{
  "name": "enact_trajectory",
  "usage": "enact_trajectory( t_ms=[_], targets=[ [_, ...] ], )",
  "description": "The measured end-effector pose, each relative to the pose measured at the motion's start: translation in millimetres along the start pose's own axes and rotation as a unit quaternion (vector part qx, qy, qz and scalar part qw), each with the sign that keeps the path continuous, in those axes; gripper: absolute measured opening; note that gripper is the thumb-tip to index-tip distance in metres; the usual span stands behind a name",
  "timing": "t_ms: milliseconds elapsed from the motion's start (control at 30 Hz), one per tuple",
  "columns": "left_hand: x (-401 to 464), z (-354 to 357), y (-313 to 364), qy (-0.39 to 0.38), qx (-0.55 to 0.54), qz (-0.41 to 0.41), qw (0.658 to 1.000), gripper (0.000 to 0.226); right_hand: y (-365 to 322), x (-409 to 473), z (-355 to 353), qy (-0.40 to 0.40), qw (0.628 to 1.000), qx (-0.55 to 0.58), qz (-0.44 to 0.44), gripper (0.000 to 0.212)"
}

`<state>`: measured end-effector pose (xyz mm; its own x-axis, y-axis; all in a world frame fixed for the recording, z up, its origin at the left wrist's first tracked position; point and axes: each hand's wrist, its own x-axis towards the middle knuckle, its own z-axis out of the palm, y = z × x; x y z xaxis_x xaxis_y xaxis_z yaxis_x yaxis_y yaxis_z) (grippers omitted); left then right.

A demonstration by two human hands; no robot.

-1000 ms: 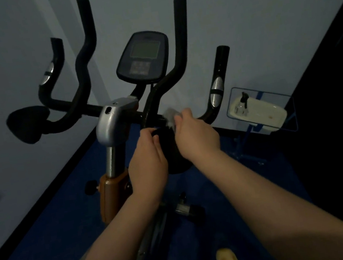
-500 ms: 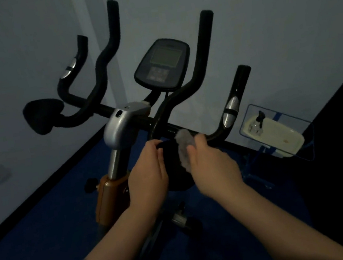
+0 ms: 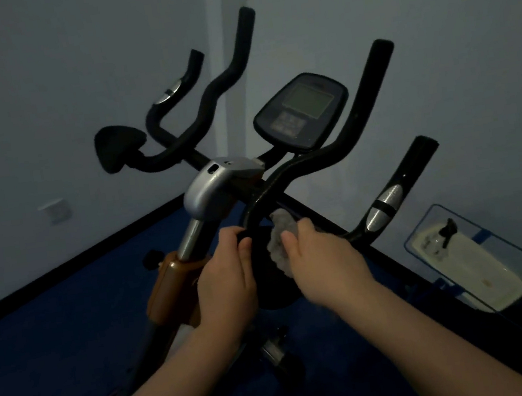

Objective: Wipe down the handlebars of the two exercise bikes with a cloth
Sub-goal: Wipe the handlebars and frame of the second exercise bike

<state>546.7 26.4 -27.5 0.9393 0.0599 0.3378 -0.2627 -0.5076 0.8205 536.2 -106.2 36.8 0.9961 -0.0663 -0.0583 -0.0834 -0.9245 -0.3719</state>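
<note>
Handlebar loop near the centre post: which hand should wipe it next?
Right. The right hand already holds the cloth against the handlebar, while the left hand grips the loop's lower end bare, steadying it.

matt foam handlebars (image 3: 315, 163), fluffy cloth (image 3: 280, 240)

Blue floor (image 3: 57, 354), dim light. Grey walls (image 3: 35, 78) meet in a corner at 12 o'clock, black skirting (image 3: 72, 271) along the base. Wall socket (image 3: 55, 211) at 9 o'clock. White device (image 3: 473, 265) with a black knob in a clear holder (image 3: 507, 243) at 4 o'clock, near the right wall.
</note>
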Motion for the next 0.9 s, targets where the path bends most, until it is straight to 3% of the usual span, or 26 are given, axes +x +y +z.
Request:
enact_trajectory(
  t_ms=[100,300,400,467,567,633,767,900],
  targets=[
    [0,2,-1,0.003,0.021,-0.005,1.000,0.021,-21,25,-2,0.007,0.998,-0.030,-0.050,0.038],
    [-3,1,-1,0.006,0.011,-0.025,1.000,0.036,14,-20,1,0.025,0.999,0.020,-0.022,0.040],
    [-3,2,0,-0.003,-0.003,-0.037,0.999,0.026,8,-8,-1,0.035,0.997,-0.023,-0.059,0.036],
    [-2,1,3,-0.015,-0.042,-0.043,0.998,0.019,-4,1,0,0.067,0.994,-0.015,-0.081,0.030],
    [-2,-13,10,-0.013,-0.133,-0.052,0.990,0.021,-9,-11,8,0.193,0.975,0.013,-0.112,0.028],
    [-3,-27,13,-0.032,-0.192,-0.080,0.978,0.026,-5,-32,17,0.237,0.961,0.027,-0.136,0.030],
    [-3,-49,12,-0.079,-0.338,-0.185,0.919,0.028,-13,-27,17,0.255,0.956,0.015,-0.145,0.026],
    [-4,-59,11,-0.122,-0.338,-0.194,0.913,0.031,-46,-28,29,0.254,0.963,-0.015,-0.089,0.026]
  ],
)
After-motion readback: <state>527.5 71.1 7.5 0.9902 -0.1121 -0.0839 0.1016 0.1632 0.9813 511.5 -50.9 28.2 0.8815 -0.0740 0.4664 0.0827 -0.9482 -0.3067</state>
